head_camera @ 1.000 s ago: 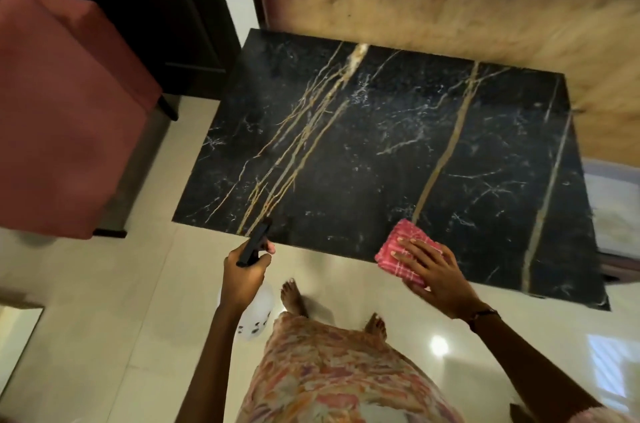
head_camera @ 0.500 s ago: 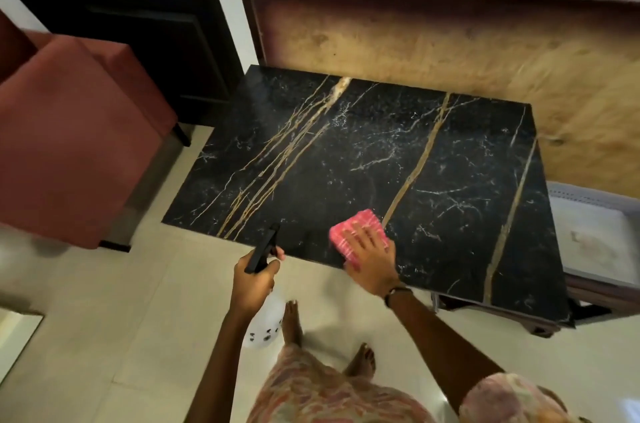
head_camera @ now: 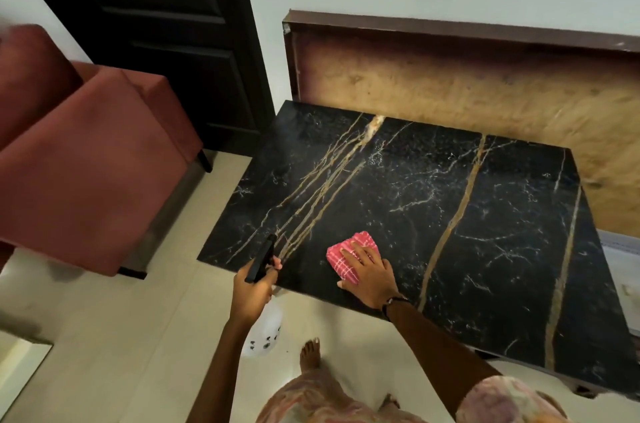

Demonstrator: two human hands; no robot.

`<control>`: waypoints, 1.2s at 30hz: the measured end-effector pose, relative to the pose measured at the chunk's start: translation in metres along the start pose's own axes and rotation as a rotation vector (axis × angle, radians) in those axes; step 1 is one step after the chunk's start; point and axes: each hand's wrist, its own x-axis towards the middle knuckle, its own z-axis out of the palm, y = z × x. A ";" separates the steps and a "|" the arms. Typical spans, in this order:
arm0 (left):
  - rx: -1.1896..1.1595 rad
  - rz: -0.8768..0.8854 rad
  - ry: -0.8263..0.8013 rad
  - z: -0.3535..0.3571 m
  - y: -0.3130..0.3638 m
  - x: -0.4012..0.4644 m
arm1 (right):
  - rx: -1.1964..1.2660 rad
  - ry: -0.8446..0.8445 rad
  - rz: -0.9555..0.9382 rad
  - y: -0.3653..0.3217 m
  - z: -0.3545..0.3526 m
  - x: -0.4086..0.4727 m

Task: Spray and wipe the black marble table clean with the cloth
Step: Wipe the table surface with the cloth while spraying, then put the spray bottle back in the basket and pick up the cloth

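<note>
The black marble table (head_camera: 485,215) with gold veins fills the middle and right of the view. A folded pink checked cloth (head_camera: 346,254) lies on its near part, left of centre. My right hand (head_camera: 369,275) presses flat on the cloth, fingers spread over it. My left hand (head_camera: 252,287) grips a white spray bottle (head_camera: 265,329) with a black trigger head, held just off the table's near left edge, nozzle toward the surface.
A red upholstered chair (head_camera: 79,159) stands left of the table. A black door (head_camera: 166,35) is behind it. A brown wooden board (head_camera: 467,87) leans on the wall behind the table. My bare feet (head_camera: 310,351) stand on the pale tile floor.
My right hand slid the cloth leftward along the table's near part. The left hand kept the spray bottle at the near left edge. The view tilted upward, showing more wall and door.
</note>
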 end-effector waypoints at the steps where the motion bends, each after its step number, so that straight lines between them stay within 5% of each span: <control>1: -0.022 -0.003 0.002 -0.005 0.006 0.008 | 0.030 0.015 0.058 -0.014 -0.003 0.012; 5: -0.023 0.031 0.019 -0.024 0.024 0.047 | 0.056 0.014 0.124 -0.070 -0.013 0.056; 12: 0.048 0.124 0.028 -0.039 0.044 0.097 | -0.044 -0.104 -0.039 -0.129 0.000 0.074; 23: 0.138 0.178 0.067 -0.030 0.037 0.108 | 0.012 0.003 -0.008 -0.111 -0.007 0.060; 30: 0.248 0.072 -0.027 -0.038 0.028 0.109 | 0.051 -0.036 -0.020 -0.109 -0.009 0.061; 36: 0.278 -0.052 0.046 -0.038 0.012 0.094 | 0.290 -0.027 0.033 -0.106 -0.006 0.059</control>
